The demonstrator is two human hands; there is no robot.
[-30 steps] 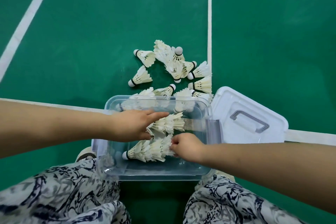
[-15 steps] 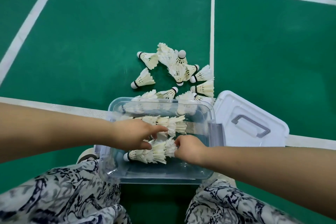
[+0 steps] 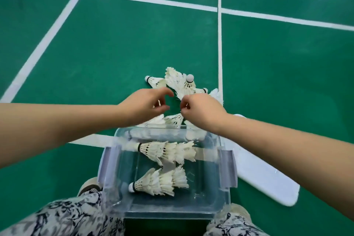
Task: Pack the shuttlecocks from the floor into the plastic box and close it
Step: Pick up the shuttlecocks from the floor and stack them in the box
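Fingers [image 3: 163,92] of left hand [image 3: 145,105] and right hand [image 3: 201,111] curl over loose shuttlecocks [image 3: 180,82] beyond the far edge of the plastic box [image 3: 208,178], grip not discernible, evidently gathering more for the stacks [image 3: 166,152] inside.

White court lines [image 3: 220,44]; patterned trousers [image 3: 67,216]; beige shoe [image 3: 90,185].

This is a badminton court. The smooth green floor [image 3: 124,40] is crossed by white boundary lines [image 3: 220,44], and feather shuttlecocks [image 3: 178,80] lie on it.
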